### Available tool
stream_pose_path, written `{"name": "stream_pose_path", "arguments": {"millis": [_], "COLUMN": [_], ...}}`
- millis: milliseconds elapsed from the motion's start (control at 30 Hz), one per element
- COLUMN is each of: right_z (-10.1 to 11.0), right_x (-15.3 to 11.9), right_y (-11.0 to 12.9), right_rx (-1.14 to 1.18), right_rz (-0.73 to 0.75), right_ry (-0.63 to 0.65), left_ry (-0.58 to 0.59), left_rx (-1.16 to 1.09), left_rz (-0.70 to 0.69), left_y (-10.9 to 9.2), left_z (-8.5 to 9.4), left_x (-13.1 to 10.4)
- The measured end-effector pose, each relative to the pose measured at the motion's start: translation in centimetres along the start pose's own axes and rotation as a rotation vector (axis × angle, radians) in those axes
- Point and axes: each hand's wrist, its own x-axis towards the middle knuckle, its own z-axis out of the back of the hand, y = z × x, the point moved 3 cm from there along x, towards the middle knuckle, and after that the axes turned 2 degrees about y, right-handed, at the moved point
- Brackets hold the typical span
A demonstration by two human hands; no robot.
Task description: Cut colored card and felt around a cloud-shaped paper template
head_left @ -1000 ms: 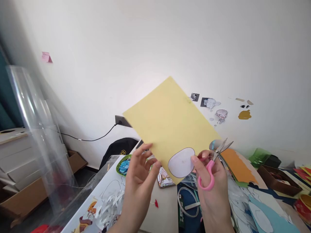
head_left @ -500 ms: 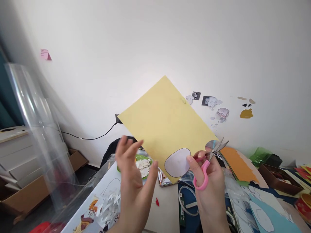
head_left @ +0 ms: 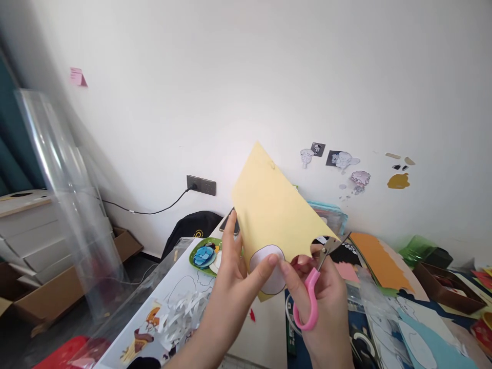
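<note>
A large sheet of yellow paper (head_left: 274, 210) is held up in front of me, tilted and slightly bowed. Near its lower corner lies a white paper oval (head_left: 258, 260) with a dark outline. My left hand (head_left: 230, 292) is closed on the sheet's left side, thumb pressing over the oval, fingers partly hidden behind. Pink-handled scissors (head_left: 313, 302) are in my right hand (head_left: 328, 312), blades pointing up and right beside a curved notch in the sheet's right edge. The right thumb also presses at the oval's right side.
Left of the hands are a green dish (head_left: 195, 245) with blue round pieces and a pile of white paper strips (head_left: 184, 318). Orange paper (head_left: 380, 259), a brown box (head_left: 442, 289) and light-blue paper (head_left: 430, 333) lie to the right. A clear plastic roll (head_left: 57, 195) stands at far left.
My left hand, earlier spread apart from the sheet, has moved right and taken hold of it. The yellow sheet has turned and bowed. The scissors have shifted slightly left and down.
</note>
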Motion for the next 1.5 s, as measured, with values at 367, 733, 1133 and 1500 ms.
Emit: {"name": "stream_pose_path", "arguments": {"millis": [367, 733, 1133, 1500], "right_z": [-0.2, -0.1, 0.9, 0.7], "right_x": [-0.2, 0.3, 1.3, -0.7], "right_y": [0.2, 0.8, 0.8, -1.2], "right_rx": [-0.008, -0.07, -0.343, -0.447], "right_rz": [-0.032, -0.022, -0.258, -0.168], "right_ry": [0.121, 0.122, 0.467, 0.498], "left_ry": [0.461, 0.417, 0.235, 0.205], "left_rx": [-0.507, -0.516, -0.645, -0.663], "left_rz": [0.354, 0.344, 0.341, 0.323], "left_y": [0.6, 0.4, 0.1, -0.2], "left_z": [-0.9, -1.1, 0.2, 0.5], "left_x": [0.8, 1.2, 1.0, 1.0]}}
